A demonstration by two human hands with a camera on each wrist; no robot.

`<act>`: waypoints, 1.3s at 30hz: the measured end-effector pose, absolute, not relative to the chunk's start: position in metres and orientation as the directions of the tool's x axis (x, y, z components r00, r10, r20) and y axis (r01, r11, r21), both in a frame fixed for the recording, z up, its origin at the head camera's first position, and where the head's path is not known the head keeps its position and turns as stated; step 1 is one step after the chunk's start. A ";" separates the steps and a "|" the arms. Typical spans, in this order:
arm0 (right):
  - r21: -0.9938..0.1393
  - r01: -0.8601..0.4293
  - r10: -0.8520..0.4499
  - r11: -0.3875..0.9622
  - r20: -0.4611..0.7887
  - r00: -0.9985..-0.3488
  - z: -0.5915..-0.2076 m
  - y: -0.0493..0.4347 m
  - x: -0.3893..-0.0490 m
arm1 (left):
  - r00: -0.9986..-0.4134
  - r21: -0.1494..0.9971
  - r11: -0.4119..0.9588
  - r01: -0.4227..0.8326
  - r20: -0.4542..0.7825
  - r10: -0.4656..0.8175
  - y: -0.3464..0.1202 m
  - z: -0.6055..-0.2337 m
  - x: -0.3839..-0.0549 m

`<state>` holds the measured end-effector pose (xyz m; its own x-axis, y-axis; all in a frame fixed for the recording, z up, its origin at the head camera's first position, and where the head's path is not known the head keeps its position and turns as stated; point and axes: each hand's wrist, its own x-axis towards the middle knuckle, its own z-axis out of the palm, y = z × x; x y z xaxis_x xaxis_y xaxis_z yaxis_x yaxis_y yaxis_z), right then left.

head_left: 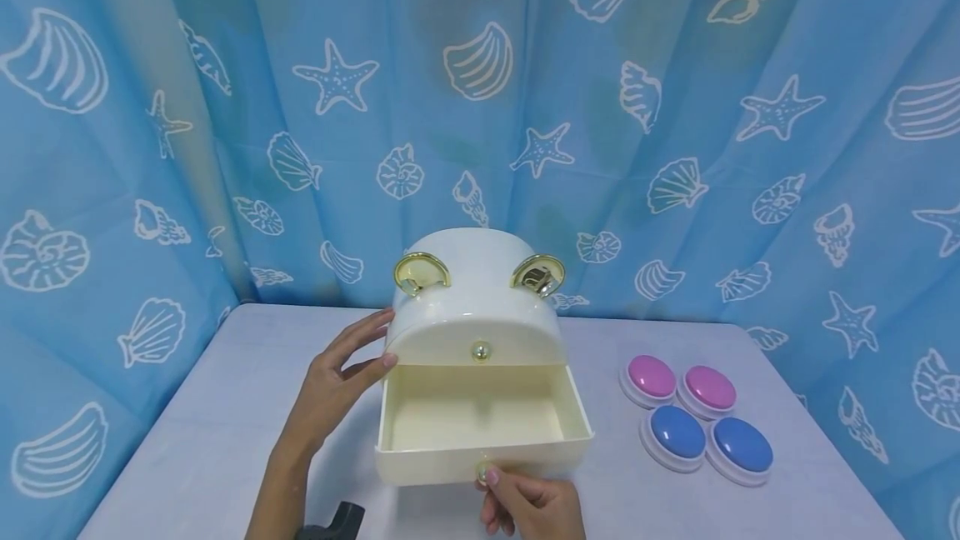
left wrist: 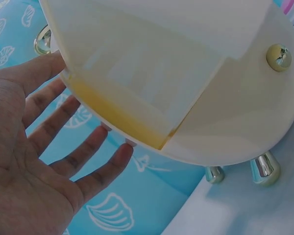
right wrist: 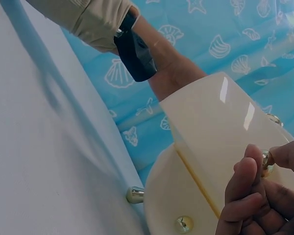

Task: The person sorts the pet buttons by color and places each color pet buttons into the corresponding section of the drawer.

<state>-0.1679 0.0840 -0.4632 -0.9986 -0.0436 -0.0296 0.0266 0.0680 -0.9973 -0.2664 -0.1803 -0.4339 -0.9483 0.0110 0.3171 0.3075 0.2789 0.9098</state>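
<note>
A white rounded storage box (head_left: 480, 257) with two gold ears stands on the table, its drawer (head_left: 483, 407) pulled out toward me and its inner floor and walls showing. Thumb and fingers of my right hand (head_left: 536, 507) pinch the gold knob (right wrist: 266, 164) on the drawer's front. My left hand (head_left: 337, 377) rests against the left side of the box, fingers spread along the shell's edge (left wrist: 100, 117). Above the drawer, the curved upper front carries another gold knob (head_left: 481, 351). A lower panel has its own knob (left wrist: 279, 58), over short gold feet (left wrist: 266, 169).
Right of the box, two pink (head_left: 652, 376) and two blue round domed pieces (head_left: 677, 432) on white bases sit grouped on the white tabletop (head_left: 622, 498). A blue curtain (head_left: 480, 148) with shell and starfish prints hangs behind and along the sides.
</note>
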 end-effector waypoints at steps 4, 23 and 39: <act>-0.997 0.038 -0.032 0.062 -0.040 -0.999 -0.462 0.084 -0.163 | -0.952 0.913 0.282 0.297 0.307 0.007 -0.179 -0.432 -0.266; -0.998 0.040 -0.020 0.039 -0.041 -0.999 -0.463 0.088 -0.151 | -0.957 0.917 0.285 0.281 0.291 0.008 -0.175 -0.427 -0.266; -0.746 0.239 0.059 0.622 -0.260 -0.964 -0.484 0.256 -0.209 | -0.957 0.915 0.293 0.278 0.291 -0.001 -0.178 -0.431 -0.265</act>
